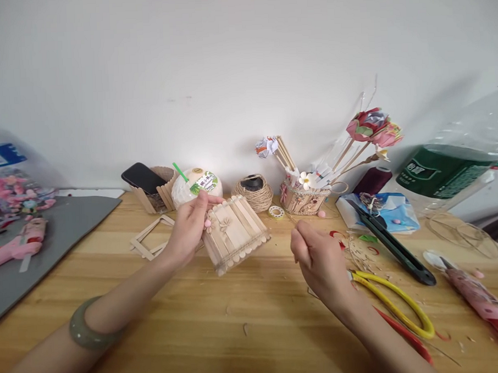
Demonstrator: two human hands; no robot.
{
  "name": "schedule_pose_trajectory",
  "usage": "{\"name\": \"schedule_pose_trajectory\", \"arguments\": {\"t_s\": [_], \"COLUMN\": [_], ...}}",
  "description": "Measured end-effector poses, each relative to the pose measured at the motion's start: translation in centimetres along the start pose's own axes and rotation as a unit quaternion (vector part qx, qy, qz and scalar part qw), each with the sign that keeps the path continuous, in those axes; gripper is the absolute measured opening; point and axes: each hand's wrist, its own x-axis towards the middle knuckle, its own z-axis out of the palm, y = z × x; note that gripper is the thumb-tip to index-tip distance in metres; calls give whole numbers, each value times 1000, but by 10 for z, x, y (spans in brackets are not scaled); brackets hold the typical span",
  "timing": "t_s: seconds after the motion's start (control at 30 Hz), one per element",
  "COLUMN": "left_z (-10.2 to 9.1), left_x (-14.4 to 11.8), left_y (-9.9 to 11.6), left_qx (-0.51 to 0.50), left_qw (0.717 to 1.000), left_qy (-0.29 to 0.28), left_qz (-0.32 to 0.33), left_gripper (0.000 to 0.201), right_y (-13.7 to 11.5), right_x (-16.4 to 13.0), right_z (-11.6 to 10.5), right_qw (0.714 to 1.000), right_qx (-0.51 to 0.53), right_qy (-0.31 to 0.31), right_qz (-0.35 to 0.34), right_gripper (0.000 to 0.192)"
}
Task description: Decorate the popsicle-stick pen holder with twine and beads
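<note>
Wooden stick box [234,233] is grasped in the left hand [188,225]; right of it, the right hand [318,257] is clenched, empty. Behind it, the coconut's label [205,183] is unreadable.

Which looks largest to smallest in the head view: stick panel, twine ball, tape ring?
1. Stick panel, held in the left hand, and nearest the camera, which flatters it.
2. Twine ball.
3. Tape ring, clearly smallest.
</note>
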Motion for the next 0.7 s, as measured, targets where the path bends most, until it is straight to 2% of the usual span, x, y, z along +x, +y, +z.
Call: {"name": "schedule_pose_trajectory", "arguments": {"t_s": [0.07, 0.2, 0.3, 0.37, 0.53, 0.7], "left_z": [-3, -11, -15, -17, -20, -26], "left_x": [4, 12, 18, 20, 23, 26], "left_y": [3, 8, 10, 12, 19, 21], "left_qx": [-21, -40, -40, -40, -58, -57], "left_qw": [999, 994, 990, 987, 981, 980], "left_qy": [37, 94, 122, 132, 155, 159], "left_qz": [10, 37, 65, 76, 97, 101], "left_gripper": [51, 50, 48, 47, 46, 46], "right_y": [-2, -4, -3, -4, 1, 24], "right_x": [0, -4, -9, -12, -12, -3], "right_z": [1, 6, 11, 14, 17, 8], "right_qw": [999, 987, 978, 976, 979, 984], "right_qx": [25, 93, 79, 56, -65, -147], "right_qy": [-47, -133, -194, -211, -180, -94], "right_qz": [-14, 2, 9, 4, -73, -35], "right_gripper": [31, 10, 11, 11, 14, 21]}}
